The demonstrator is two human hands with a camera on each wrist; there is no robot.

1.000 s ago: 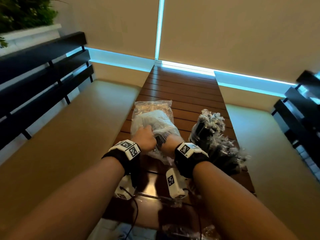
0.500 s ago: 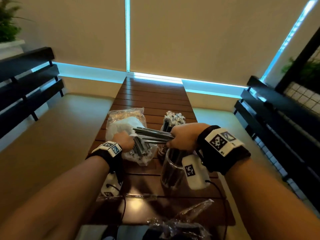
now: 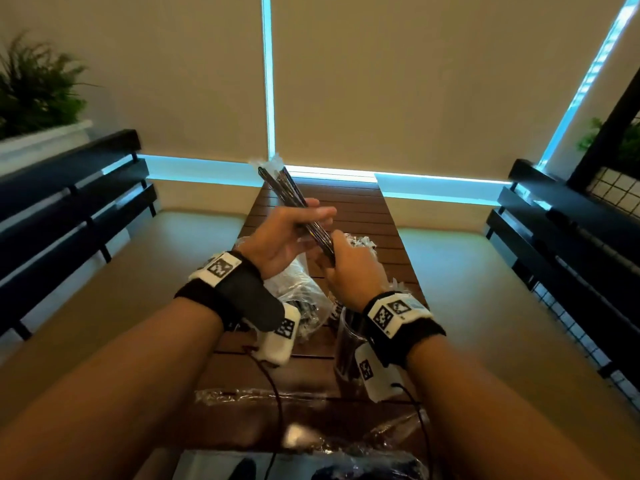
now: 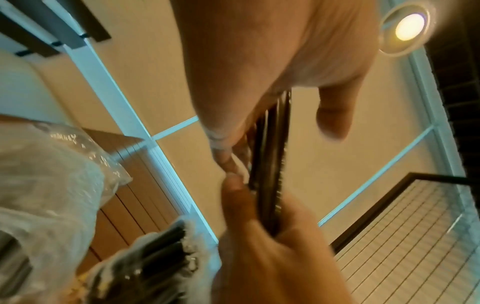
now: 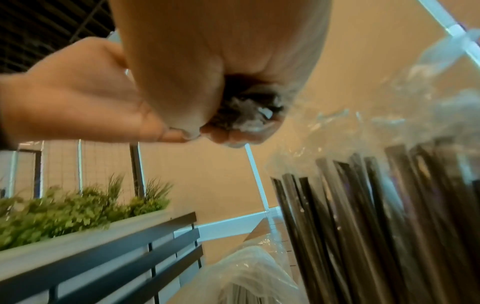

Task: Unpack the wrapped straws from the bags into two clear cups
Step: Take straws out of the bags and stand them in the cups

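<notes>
I've got both hands, left hand (image 3: 284,237) and right hand (image 3: 349,268), gripping a bundle of black plastic-wrapped straws (image 3: 294,202) above the surface; one clear plastic cup (image 3: 346,344) holds some, the crinkled clear bag (image 3: 298,292) isn't empty.

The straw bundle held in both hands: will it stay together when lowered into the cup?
Probably only loosely. The straw bundle is thin, glossy-wrapped sticks, so some may slide. The right hand grips the bottom; the left hand steadies the middle. The straws look stiff, unlikely to droop.
</notes>
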